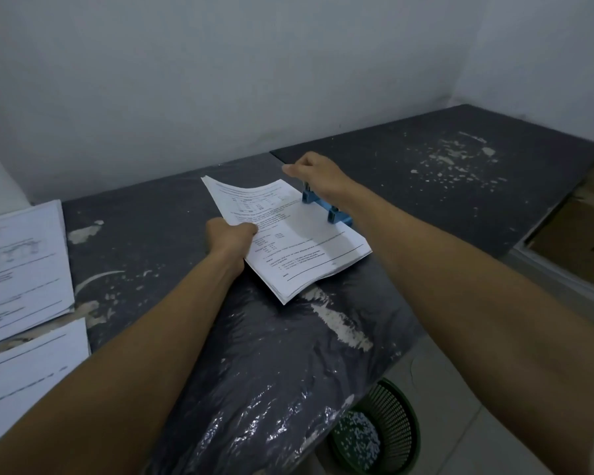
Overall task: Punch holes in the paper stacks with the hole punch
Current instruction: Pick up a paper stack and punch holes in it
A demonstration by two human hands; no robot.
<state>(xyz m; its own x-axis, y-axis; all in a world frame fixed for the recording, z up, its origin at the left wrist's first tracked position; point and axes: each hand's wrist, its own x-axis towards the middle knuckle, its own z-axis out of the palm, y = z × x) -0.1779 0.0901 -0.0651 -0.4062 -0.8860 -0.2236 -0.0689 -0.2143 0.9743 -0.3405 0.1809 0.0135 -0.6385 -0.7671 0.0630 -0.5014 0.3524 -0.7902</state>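
Near the table's (426, 207) back edge, the left hand (232, 236) grips the paper stack (299, 241); the right hand (314, 173) curls over the blue hole punch (326, 207) (handle hidden). Keep the edge seated, press straight down.

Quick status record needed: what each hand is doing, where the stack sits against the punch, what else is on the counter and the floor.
left hand: grips the near-left edge of the paper stack
right hand: on top of the blue hole punch, fingers curled over it
stack position: far-right edge tucked into the punch; rest lies on the dark counter
other papers: at the counter's left end
floor: green basket holding white bits, below the counter edge
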